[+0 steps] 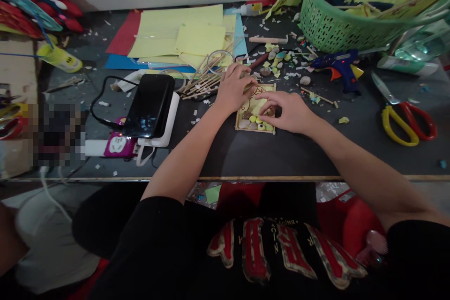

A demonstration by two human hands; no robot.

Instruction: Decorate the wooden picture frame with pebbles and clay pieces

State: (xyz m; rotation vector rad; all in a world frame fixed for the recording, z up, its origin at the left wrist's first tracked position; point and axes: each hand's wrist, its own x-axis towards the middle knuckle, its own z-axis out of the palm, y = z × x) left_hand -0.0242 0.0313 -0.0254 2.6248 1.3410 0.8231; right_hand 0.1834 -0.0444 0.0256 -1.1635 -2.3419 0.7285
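- I'm on the head view: the small frame [255, 130] lies flat on the surface [316, 161], straight ahead and near the front edge.
- Left hand [235, 86] lies over the frame's upper left corner, fingers bent; whether it grips the rim or merely rests there, I cannot tell.
- Right hand [288, 111] comes in from the other side, thumb and forefinger apart, thumb tip right at the pebbles [260, 126]; I see nothing clearly pinched between them.
- This looks to me like settling the pebbles along the bottom of the frame.
- I'd let the left hand steady that corner, light enough not to bow the thin rim.
- I'd nudge one pebble at a time, pressing straight down, since a sideways push could shove its neighbours along.
- I'd keep the right fingertips off the reddish lines [259, 90] above; a smear there may be hard to undo.
- Glue gun [341, 66] sits beyond the right hand, small red light showing, so I'd treat its tip as hot.
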